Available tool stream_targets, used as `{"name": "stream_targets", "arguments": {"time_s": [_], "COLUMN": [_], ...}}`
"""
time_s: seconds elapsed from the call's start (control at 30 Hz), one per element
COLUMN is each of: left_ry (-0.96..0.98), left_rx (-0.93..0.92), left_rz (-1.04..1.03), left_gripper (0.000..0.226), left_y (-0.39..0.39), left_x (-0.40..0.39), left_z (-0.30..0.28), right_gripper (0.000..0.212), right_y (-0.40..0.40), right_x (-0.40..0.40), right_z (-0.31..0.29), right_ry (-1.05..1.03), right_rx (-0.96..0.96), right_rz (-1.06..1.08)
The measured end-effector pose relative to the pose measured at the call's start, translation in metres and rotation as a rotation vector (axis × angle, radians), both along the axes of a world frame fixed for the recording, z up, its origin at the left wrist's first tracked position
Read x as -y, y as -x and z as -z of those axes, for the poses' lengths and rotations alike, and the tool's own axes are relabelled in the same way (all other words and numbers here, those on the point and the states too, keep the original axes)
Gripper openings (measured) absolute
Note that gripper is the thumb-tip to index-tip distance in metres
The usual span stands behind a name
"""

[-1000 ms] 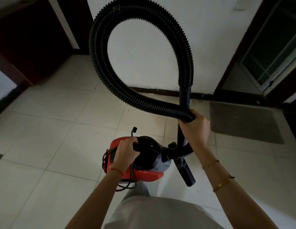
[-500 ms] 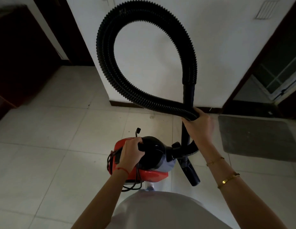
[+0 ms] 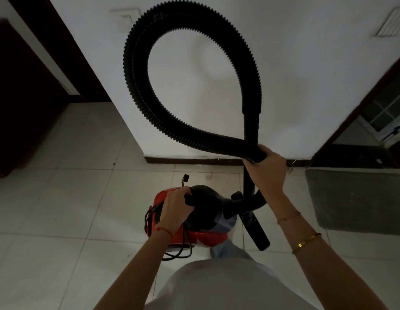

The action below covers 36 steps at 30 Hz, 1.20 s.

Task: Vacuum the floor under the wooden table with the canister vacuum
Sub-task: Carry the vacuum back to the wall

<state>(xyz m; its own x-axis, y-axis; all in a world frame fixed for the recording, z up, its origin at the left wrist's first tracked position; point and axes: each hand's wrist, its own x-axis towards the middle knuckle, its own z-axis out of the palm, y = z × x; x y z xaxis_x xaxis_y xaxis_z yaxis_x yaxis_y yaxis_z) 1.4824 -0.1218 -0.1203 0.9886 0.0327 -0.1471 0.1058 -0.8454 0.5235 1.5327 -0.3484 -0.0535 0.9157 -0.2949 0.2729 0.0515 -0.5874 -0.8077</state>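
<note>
Because the wooden table is nowhere in view, the left hand [image 3: 175, 209] is gripping the canister vacuum [image 3: 194, 220] by its handle above the tiles, while the right hand [image 3: 267, 171] is clutching the looped hose [image 3: 138, 95], probably so nothing drags.

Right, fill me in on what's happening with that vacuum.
A person is carrying a red and black canister vacuum above the pale tiled floor. The left hand grips its black top handle. The right hand holds the looped black ribbed hose together with the rigid black wand, whose nozzle hangs down. No wooden table is in view. A grey mat lies to the right.
</note>
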Motion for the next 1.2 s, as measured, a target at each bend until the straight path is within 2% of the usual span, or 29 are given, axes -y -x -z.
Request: {"name": "stream_targets", "arguments": {"time_s": [0.4, 0.83, 1.0, 1.2], "left_ry": [-0.004, 0.049, 0.115, 0.095], "left_rx": [0.012, -0.054, -0.104, -0.167], "left_rz": [-0.009, 0.055, 0.094, 0.108], "left_gripper": [0.026, 0.020, 0.017, 0.017], "left_y": [-0.151, -0.254, -0.288, -0.328], "left_x": [-0.020, -0.044, -0.059, -0.065], "left_z": [0.012, 0.025, 0.053, 0.101], "right_gripper": [0.031, 0.031, 0.034, 0.041], "right_y": [-0.157, -0.251, -0.279, -0.309], "right_x": [-0.016, -0.044, -0.058, -0.069], "right_z": [0.008, 0.011, 0.025, 0.069], "right_ry": [-0.008, 0.061, 0.077, 0.083], "right_rx": [-0.086, -0.074, -0.155, -0.206], "right_rz": [0.013, 0.108, 0.178, 0.218]}}
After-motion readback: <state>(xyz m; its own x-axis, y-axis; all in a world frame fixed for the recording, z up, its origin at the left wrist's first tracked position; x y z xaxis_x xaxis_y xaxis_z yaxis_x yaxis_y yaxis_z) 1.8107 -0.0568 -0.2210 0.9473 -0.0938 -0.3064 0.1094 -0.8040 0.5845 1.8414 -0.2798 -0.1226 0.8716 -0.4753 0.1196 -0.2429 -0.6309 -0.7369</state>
